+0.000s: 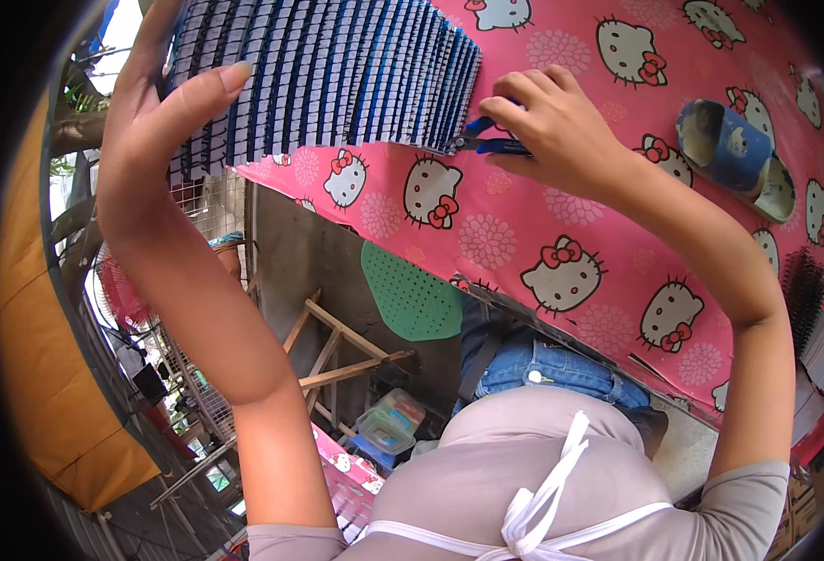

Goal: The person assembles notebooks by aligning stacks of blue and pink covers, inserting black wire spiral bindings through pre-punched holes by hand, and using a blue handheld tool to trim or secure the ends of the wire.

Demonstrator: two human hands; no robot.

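Pink cartoon-cat tablecloth (pixel 524 234) carries a fanned stack of blue-striped cards (pixel 328 79). Left hand (pixel 164 131) clasps the stack's left end. Right hand (pixel 547 126), just right of it, pinches blue-handled scissors (pixel 487 140).

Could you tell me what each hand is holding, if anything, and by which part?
The left hand grips the left end of the fanned stack of blue-and-white striped sheets. The right hand holds blue-handled scissors by their handles.

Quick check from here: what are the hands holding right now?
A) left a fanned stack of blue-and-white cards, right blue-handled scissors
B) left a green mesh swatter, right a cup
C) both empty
A: the left hand grips the fanned card stack, and the right hand holds blue-handled scissors at its edge.
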